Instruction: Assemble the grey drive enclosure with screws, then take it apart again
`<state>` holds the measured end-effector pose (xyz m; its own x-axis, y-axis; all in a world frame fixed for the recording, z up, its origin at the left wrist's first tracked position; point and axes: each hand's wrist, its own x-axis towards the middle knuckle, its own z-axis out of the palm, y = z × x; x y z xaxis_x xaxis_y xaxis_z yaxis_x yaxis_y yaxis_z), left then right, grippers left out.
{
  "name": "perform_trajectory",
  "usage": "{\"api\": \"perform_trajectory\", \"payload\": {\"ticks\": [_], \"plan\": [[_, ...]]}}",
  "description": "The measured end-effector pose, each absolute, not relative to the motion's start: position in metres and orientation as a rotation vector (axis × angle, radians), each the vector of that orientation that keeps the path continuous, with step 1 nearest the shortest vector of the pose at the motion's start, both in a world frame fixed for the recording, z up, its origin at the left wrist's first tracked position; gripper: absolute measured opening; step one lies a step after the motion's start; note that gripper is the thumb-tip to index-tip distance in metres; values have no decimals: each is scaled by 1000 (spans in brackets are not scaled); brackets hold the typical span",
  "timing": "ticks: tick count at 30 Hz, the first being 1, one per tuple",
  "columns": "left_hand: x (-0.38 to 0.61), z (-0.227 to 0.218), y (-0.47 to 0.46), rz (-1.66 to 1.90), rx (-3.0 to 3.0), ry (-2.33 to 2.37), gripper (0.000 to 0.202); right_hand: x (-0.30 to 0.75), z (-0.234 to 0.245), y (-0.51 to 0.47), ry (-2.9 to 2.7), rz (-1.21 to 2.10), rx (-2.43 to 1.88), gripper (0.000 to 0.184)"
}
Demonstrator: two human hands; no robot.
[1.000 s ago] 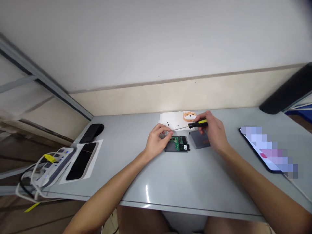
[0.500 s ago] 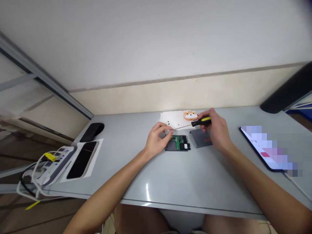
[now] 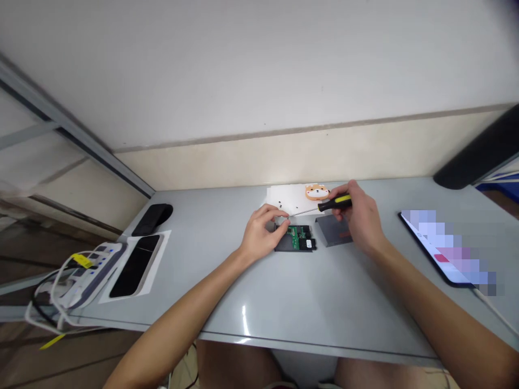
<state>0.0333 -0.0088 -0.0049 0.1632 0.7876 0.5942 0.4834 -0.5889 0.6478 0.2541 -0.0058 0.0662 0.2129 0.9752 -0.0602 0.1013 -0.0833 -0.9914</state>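
Note:
My right hand is closed around the black and yellow handle of a screwdriver, whose thin shaft points left. The screwdriver's tip meets the thumb and forefinger of my left hand, which are pinched together. Whatever tiny piece sits between those fingertips is too small to make out. Just below them lies a green circuit board in a dark open tray-like case, its left part covered by my left hand. A dark grey cover rests beside it, under my right hand.
Several tiny dark screws lie on white paper behind the board, with an orange dog-faced case. A phone and a power strip with cables are at left; a lit tablet is at right.
Almost nothing differs. My left fingertips and the screwdriver tip have shifted very slightly; both hands keep their grip.

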Motion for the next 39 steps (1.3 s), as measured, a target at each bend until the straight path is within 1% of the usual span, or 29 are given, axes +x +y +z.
{"api": "perform_trajectory", "payload": {"ticks": [4, 10, 19, 39], "plan": [[32, -5, -8, 1375, 2143, 1225, 6, 253, 67, -6, -1093, 1049, -1464, 62], [31, -4, -8, 1342, 2133, 1232, 8, 254, 65, -6, -1112, 1041, -1465, 62], [31, -4, -7, 1379, 2146, 1198, 8, 257, 64, -5, -1171, 1008, -1386, 63], [33, -7, -8, 1412, 2085, 1199, 9, 258, 65, -6, -1159, 1003, -1421, 63]]}}
